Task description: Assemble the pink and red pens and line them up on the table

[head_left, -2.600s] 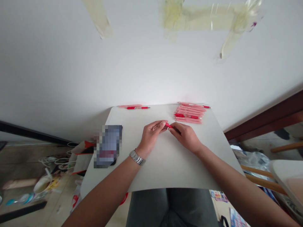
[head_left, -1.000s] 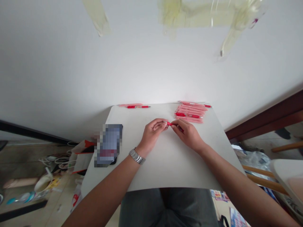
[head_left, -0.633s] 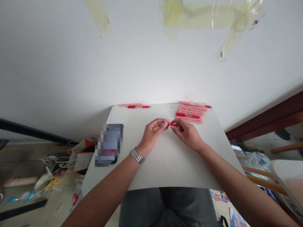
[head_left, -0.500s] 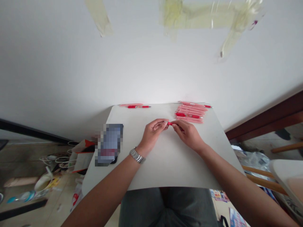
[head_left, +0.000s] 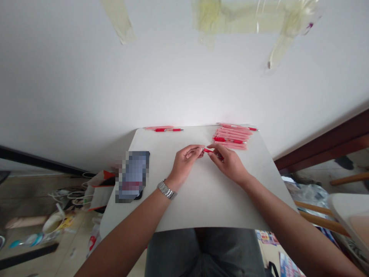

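Observation:
A red pen (head_left: 208, 151) is held roughly level above the middle of the white table, between both hands. My left hand (head_left: 186, 158) pinches its left end with thumb and fingertips. My right hand (head_left: 229, 161) is around its right part, the thumb against the barrel and the index finger raised a little off it; the other fingers partly hide that end. Just beyond the right hand lies a stack of pink pens or sleeves (head_left: 235, 132), with a red pen (head_left: 230, 140) on top.
At the table's back left are another red pen (head_left: 168, 130) and a pink one (head_left: 158, 127) by the wall. A blurred-out phone (head_left: 135, 171) lies on the left side of the table (head_left: 201, 207). Wooden chair parts (head_left: 319, 221) stand at the right.
My right index finger has lifted from the pen, and more of the red barrel shows between the hands. My left hand keeps its pinch.

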A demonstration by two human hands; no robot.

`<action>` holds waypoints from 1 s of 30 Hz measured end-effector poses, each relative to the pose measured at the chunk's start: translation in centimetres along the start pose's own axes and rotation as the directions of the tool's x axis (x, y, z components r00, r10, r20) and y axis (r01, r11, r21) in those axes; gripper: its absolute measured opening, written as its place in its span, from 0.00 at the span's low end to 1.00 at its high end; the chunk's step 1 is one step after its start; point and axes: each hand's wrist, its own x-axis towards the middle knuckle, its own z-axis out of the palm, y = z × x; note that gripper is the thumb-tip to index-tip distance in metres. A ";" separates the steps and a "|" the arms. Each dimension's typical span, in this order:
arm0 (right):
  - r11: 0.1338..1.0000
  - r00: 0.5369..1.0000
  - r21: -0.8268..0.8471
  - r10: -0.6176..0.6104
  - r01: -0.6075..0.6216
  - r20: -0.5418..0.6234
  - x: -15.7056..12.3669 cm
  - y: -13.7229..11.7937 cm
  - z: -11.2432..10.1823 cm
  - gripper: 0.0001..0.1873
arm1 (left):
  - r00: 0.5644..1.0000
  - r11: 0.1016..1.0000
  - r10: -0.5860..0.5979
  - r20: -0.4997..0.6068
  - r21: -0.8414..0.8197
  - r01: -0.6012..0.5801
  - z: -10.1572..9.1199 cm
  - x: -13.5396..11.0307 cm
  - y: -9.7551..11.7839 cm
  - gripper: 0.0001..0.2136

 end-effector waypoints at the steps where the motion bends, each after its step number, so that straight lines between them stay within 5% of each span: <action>1: 1.000 1.000 0.004 -0.013 0.013 0.007 0.0 -0.1 -0.1 0.14 | 1.000 1.000 -0.001 -0.003 0.005 0.001 0.0 0.0 0.0 0.15; 12: 0.999 1.000 -0.042 0.002 -0.002 0.002 0.0 0.2 0.2 0.07 | 1.000 0.998 -0.001 -0.025 0.060 0.003 -0.1 0.1 -0.1 0.16; 21: 0.996 0.996 -0.020 -0.088 0.089 0.028 0.2 -0.3 -0.4 0.16 | 0.998 0.997 0.011 -0.059 0.073 -0.007 -0.2 0.1 0.1 0.15; 30: 0.997 0.998 -0.032 -0.065 0.066 0.021 0.1 -0.1 -0.3 0.12 | 0.999 0.995 0.021 -0.027 0.102 -0.018 -0.3 0.0 0.4 0.15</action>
